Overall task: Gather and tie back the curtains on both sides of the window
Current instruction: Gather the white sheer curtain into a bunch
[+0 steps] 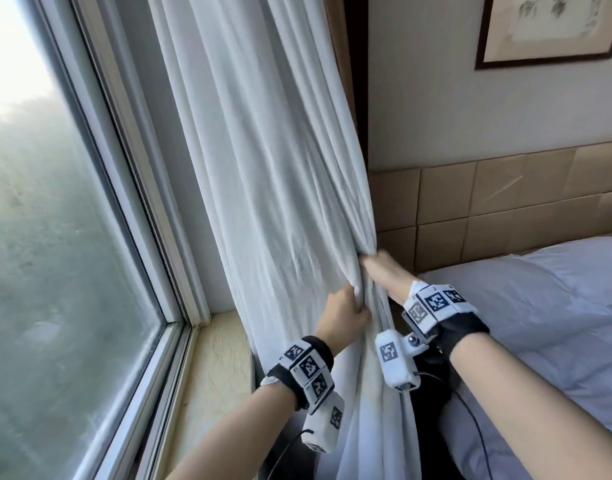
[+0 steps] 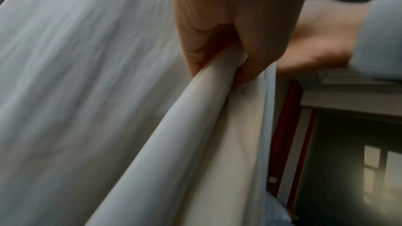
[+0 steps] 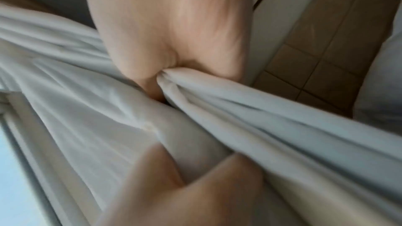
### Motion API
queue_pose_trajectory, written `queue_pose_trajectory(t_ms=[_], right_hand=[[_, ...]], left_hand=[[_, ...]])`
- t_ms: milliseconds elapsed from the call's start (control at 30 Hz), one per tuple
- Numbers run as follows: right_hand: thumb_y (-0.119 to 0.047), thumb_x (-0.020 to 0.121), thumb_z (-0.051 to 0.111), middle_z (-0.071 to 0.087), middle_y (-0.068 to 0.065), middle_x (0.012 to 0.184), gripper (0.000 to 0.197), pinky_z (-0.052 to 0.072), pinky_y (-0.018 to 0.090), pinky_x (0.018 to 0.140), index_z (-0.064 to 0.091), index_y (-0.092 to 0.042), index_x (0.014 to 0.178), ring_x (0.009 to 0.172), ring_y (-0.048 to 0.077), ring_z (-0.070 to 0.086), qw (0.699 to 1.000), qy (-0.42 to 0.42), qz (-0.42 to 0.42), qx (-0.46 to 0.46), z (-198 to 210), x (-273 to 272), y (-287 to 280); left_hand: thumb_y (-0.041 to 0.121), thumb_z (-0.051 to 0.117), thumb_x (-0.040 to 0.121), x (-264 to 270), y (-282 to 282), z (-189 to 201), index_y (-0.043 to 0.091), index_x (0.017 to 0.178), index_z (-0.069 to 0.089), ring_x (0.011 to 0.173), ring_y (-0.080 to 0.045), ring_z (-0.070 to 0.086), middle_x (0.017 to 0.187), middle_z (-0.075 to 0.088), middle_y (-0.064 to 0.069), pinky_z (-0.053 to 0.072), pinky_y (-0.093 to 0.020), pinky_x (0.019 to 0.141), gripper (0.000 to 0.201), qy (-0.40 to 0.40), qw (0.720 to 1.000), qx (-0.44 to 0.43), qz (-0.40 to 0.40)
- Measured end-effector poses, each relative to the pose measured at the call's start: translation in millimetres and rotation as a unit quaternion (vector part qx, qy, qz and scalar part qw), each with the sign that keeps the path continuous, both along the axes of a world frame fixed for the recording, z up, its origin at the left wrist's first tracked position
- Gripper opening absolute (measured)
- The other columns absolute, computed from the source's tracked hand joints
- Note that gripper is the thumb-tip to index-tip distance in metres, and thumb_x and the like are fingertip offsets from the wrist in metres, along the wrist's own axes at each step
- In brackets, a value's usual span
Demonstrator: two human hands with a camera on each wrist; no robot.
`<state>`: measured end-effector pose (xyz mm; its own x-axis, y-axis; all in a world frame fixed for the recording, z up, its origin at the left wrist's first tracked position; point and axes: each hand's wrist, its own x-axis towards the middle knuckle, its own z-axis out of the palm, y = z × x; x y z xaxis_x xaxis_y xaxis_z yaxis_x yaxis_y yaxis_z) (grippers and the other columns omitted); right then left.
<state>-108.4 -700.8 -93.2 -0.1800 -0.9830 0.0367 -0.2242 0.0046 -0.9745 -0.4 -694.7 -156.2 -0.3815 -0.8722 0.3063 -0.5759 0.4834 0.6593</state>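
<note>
The window (image 1: 55, 202) fills the left side, and the bed (image 1: 539, 323) lies to the right. Between them hangs the white curtain (image 1: 270, 168), bunched at its lower part. The left hand (image 1: 342, 311) clenches a fold of it; just above, the right hand (image 1: 384, 271) grips the gathered edge.

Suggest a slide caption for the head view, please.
Both hands, left and right, bunch the white curtain beside the window.
</note>
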Motion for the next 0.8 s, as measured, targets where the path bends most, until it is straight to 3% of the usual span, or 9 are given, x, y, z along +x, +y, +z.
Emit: queue_pose_trajectory(t_ms=[67,100,167,233,333,433,533,633,800], right_hand=[[-0.062,0.083,0.058,0.054,-0.001,0.136,0.074,0.037,0.041,0.11,0.044,-0.017,0.14,0.124,0.019,0.051,0.999,0.004,0.038,0.022,-0.1,-1.0,12.4],[-0.078,0.07,0.06,0.047,-0.005,0.141,0.1,0.033,0.041,0.113,0.033,-0.02,0.147,0.13,0.018,0.045,0.998,0.04,0.045,0.036,-0.9,0.4,16.2],[-0.077,0.057,0.071,0.047,-0.003,0.142,0.117,0.036,0.038,0.11,0.026,-0.02,0.149,0.131,0.021,0.046,0.989,0.143,0.031,0.031,-0.3,3.2,22.7],[-0.045,0.075,0.073,0.059,0.004,0.129,0.078,0.044,0.03,0.097,0.04,-0.017,0.14,0.118,0.026,0.056,0.975,0.22,-0.027,-0.011,-3.0,-0.6,23.0],[-0.018,0.09,0.055,0.063,0.013,0.117,0.039,0.039,0.024,0.083,0.053,-0.012,0.129,0.112,0.032,0.058,0.967,0.239,-0.067,-0.052,-0.1,-6.6,33.5],[-0.017,0.093,0.054,0.064,0.013,0.113,0.031,0.037,0.023,0.081,0.057,-0.011,0.124,0.11,0.032,0.058,0.97,0.23,-0.049,-0.055,-0.3,-13.0,40.3],[-0.014,0.092,0.056,0.061,0.004,0.101,0.018,0.039,0.024,0.081,0.057,-0.019,0.11,0.105,0.027,0.059,0.979,0.195,-0.03,-0.057,2.0,-16.8,45.7],[-0.011,0.093,0.057,0.054,-0.001,0.097,0.015,0.04,0.025,0.084,0.047,-0.02,0.101,0.098,0.021,0.054,0.988,0.147,-0.003,-0.042,2.8,-15.7,47.3],[-0.01,0.091,0.058,0.059,0.003,0.111,0.03,0.042,0.027,0.087,0.051,-0.013,0.119,0.106,0.019,0.056,0.993,0.112,0.034,0.002,-0.7,-6.7,33.5]], left_hand=[[0.003,0.048,0.077,-4.4,-3.0,-10.3,0.004,0.079,0.048,0.07,-0.033,0.057,0.069,0.054,-0.009,0.039,-0.03,0.054,0.002,-0.031,0.999,0.013,-0.021],[0.003,0.047,0.077,-8.2,-3.5,-13.1,0.001,0.092,0.053,0.075,-0.033,0.061,0.077,0.061,-0.012,0.043,-0.03,0.058,0.017,-0.039,0.999,0.018,-0.028],[0.005,0.047,0.079,-15.7,-4.3,-13.4,0.002,0.107,0.054,0.084,-0.033,0.064,0.09,0.065,-0.016,0.049,-0.035,0.066,0.029,-0.1,0.994,0.001,-0.053],[0.009,0.053,0.083,-13.6,-4.3,-9.4,0.003,0.117,0.052,0.095,-0.033,0.062,0.103,0.063,-0.017,0.047,-0.034,0.074,0.034,-0.14,0.986,0.011,-0.093],[0.024,0.063,0.088,12.2,-11.8,0.2,0.017,0.112,0.059,0.088,-0.018,0.061,0.097,0.066,-0.003,0.047,-0.032,0.079,0.026,-0.028,0.987,0.022,-0.158],[0.021,0.067,0.087,52.5,-40.4,9.2,0.019,0.092,0.067,0.08,-0.01,0.063,0.085,0.068,0.006,0.052,-0.034,0.074,0.005,0.181,0.983,-0.042,0.006],[0.031,0.075,0.081,97.9,-68.8,19.2,0.023,0.112,0.057,0.094,-0.013,0.059,0.103,0.063,0.0,0.047,-0.025,0.074,0.037,0.298,0.946,0.006,0.13],[0.052,0.077,0.07,104.1,-71.3,29.2,0.029,0.126,0.045,0.109,-0.01,0.056,0.119,0.058,0.004,0.046,-0.031,0.088,0.068,0.278,0.941,0.195,0.001],[0.019,0.055,0.097,50.3,-62.8,33.8,0.016,0.126,0.052,0.096,-0.01,0.067,0.113,0.066,-0.003,0.055,-0.027,0.078,0.03,0.26,0.943,0.184,-0.099]])
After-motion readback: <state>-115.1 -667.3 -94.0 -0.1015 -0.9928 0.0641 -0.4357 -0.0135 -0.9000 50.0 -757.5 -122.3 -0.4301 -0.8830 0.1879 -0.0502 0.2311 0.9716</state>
